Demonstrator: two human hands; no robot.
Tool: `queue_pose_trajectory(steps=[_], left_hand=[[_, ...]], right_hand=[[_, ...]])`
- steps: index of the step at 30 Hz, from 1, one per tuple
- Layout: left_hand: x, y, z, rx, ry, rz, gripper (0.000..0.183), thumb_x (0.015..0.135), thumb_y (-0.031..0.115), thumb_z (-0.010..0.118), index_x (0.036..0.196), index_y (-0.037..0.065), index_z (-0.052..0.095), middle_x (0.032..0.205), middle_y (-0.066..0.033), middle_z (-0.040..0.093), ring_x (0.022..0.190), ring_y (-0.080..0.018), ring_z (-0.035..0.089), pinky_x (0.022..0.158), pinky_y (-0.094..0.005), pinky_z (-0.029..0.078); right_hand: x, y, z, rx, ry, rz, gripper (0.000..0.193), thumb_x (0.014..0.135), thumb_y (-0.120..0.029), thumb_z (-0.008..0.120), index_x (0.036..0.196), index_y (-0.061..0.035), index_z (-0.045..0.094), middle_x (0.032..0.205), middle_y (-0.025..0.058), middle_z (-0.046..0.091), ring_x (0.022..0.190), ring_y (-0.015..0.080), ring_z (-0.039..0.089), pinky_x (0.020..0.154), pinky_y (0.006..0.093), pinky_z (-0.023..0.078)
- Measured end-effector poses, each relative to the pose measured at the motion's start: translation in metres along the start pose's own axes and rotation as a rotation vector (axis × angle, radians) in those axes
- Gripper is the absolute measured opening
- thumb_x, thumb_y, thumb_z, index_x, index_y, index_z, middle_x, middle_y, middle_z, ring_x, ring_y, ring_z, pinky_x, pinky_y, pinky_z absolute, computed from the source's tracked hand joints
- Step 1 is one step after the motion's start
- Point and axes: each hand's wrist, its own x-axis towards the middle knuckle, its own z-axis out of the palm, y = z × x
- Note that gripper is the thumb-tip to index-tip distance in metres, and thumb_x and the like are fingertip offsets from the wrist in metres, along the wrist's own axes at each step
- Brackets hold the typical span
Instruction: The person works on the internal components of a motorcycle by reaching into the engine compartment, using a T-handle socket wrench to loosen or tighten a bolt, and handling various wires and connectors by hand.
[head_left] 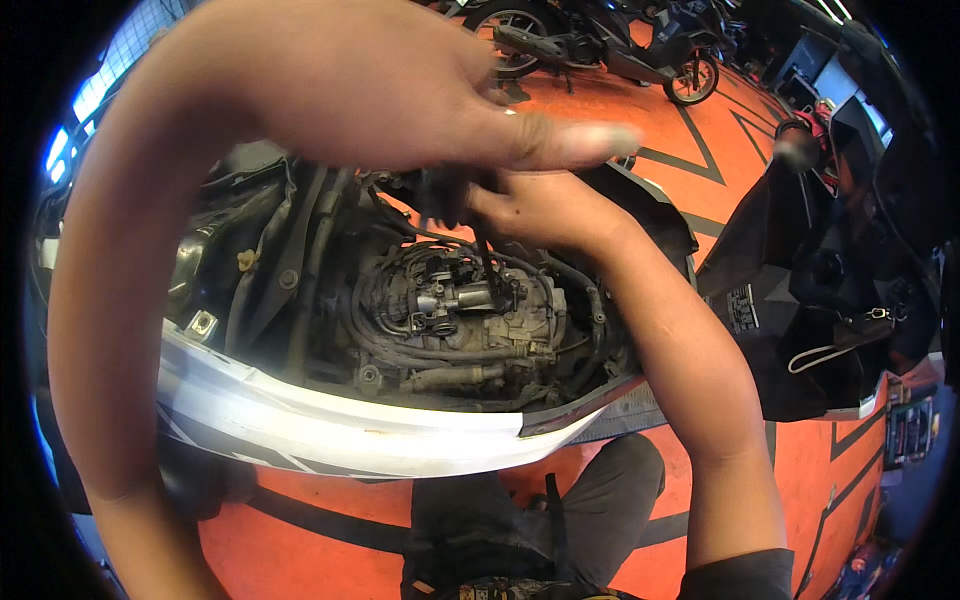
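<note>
My left hand [400, 100] is raised close in front of me, across the top of the view. Its thumb is stretched out to the right; the other fingers are mostly hidden, and nothing shows in it. Beyond and below it, my right hand [535, 208] is closed on a dark tool with a thin shaft [483, 245] that reaches down toward the engine. The left hand covers part of this grip, and the tool's exact kind is unclear. Beneath lies the exposed motorcycle engine [470, 300], with a silver cylindrical part, hoses and cables around it.
A white side panel [350, 430] of the motorcycle runs along the near side, above my knees. Removed black bodywork [800, 300] with a pale looped strap is at the right. Other motorcycles [600, 50] stand at the back on the orange floor [300, 530] with dark stripes.
</note>
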Motion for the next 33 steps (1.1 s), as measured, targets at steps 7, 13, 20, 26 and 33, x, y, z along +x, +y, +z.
queue_pose_trajectory(steps=[7,13,20,26,33], left_hand=[[0.005,-0.026,0.000,0.594,0.008,-0.512,0.072,0.099,0.073,0.012,0.154,0.034,0.040,0.135,-0.0132,0.063,0.153,-0.0349,0.024,0.123,-0.0522,0.025],[0.027,-0.039,0.019,0.588,0.364,-0.272,0.077,0.100,0.071,0.006,0.149,0.027,0.046,0.149,-0.0153,0.052,0.155,-0.0343,0.017,0.127,-0.0480,0.017],[-0.004,-0.031,-0.010,0.407,-0.027,-0.243,0.103,0.092,0.086,0.016,0.117,0.004,0.075,0.118,-0.0230,0.070,0.123,-0.0336,0.061,0.106,-0.0435,0.046],[0.022,-0.045,0.004,0.459,0.181,-0.565,0.087,0.098,0.077,0.017,0.140,0.016,0.062,0.133,-0.0163,0.065,0.153,-0.0338,0.024,0.124,-0.0502,0.025],[0.004,-0.036,-0.004,0.123,0.097,-0.130,0.076,0.106,0.061,0.016,0.118,0.016,0.076,0.113,-0.0085,0.076,0.126,-0.0235,0.058,0.116,-0.0361,0.037]], right_hand=[[-0.002,-0.012,0.002,-0.087,-0.037,0.063,0.040,0.098,-0.036,0.067,0.114,0.0015,0.066,0.089,0.0229,0.071,0.085,0.0355,0.069,0.077,0.0445,0.052],[-0.001,-0.010,0.010,-0.163,-0.090,0.078,0.041,0.102,-0.035,0.061,0.121,0.0012,0.063,0.094,0.0259,0.070,0.087,0.0433,0.069,0.078,0.0476,0.052],[-0.003,-0.010,-0.004,-0.270,-0.079,0.235,0.037,0.100,-0.041,0.057,0.108,-0.0065,0.067,0.087,0.0199,0.072,0.090,0.0432,0.069,0.079,0.0527,0.053],[-0.003,-0.006,0.009,-0.276,-0.076,0.040,0.038,0.100,-0.042,0.058,0.108,-0.0058,0.068,0.088,0.0225,0.071,0.088,0.0433,0.068,0.080,0.0510,0.053],[-0.002,-0.005,0.008,-0.243,-0.092,0.114,0.036,0.097,-0.040,0.060,0.110,-0.0087,0.070,0.091,0.0224,0.072,0.088,0.0429,0.069,0.081,0.0519,0.054]])
